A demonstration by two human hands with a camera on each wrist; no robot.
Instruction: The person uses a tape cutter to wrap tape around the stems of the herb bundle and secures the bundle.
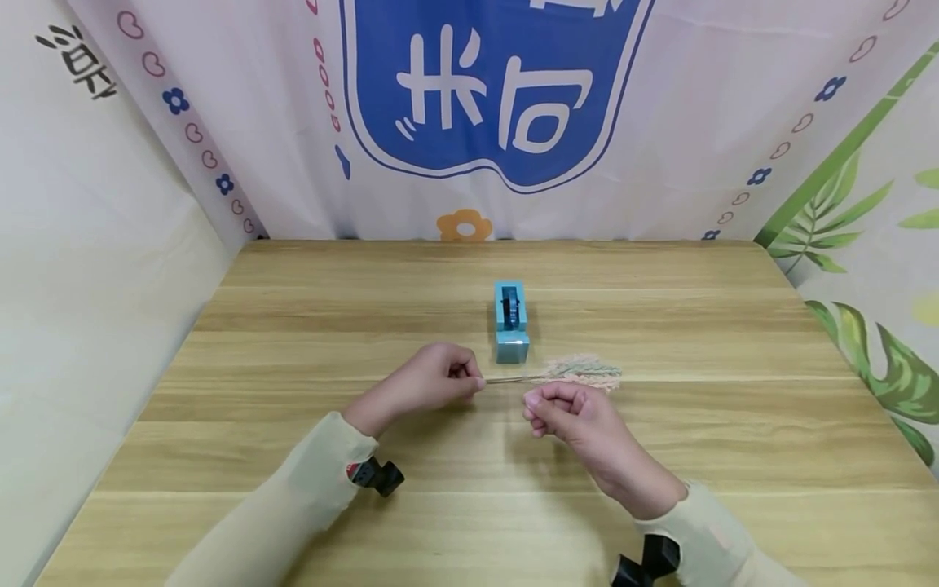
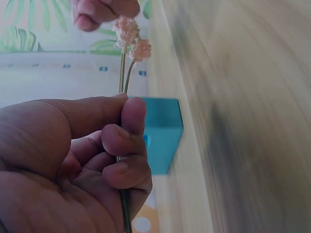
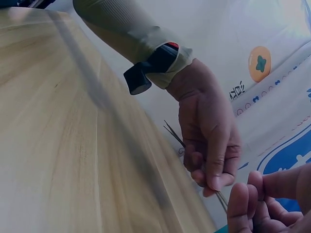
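Note:
My left hand (image 1: 440,379) pinches the thin stems (image 2: 123,73) of a small bunch of flowers (image 1: 583,371) between thumb and fingers. Fluffy pink and grey-green heads point to the right, and the stem ends stick out behind the hand in the right wrist view. Close to the stems, on the near side of the heads, is my right hand (image 1: 575,416), thumb and index fingertip pressed together. A faint see-through strip, like clear tape (image 1: 524,371), shows by those fingertips. Just beyond the stems stands a blue tape dispenser (image 1: 511,346), its cutting end towards me.
The wood-grain table (image 1: 330,318) ends at a printed curtain (image 1: 293,147) at the back. More cloth hangs on both sides. A small black camera (image 1: 377,475) sits on the left wrist, another (image 1: 645,561) on the right.

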